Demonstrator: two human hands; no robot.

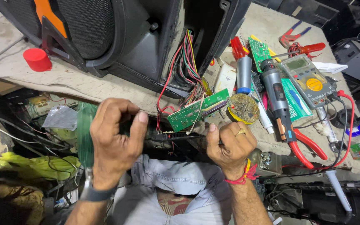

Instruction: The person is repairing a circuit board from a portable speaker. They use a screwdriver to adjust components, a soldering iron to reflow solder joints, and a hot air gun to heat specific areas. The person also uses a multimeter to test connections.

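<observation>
My left hand (115, 139) is curled in front of the bench edge, fingers closed around something dark that I cannot make out. My right hand (230, 146), with a ring and a red wrist thread, is closed on a black cable or thin part that runs left toward the other hand. Just above both hands a green circuit board (196, 109) hangs by a bundle of coloured wires (186, 62) from the open back of a large black speaker cabinet (117, 37).
On the bench to the right lie a multimeter (307, 79), a black electric screwdriver (276, 98), red-handled pliers (309, 146), a round solder tin (243, 108), a second green board (258, 52) and a soldering iron (338, 191). A red cap (37, 59) sits at left.
</observation>
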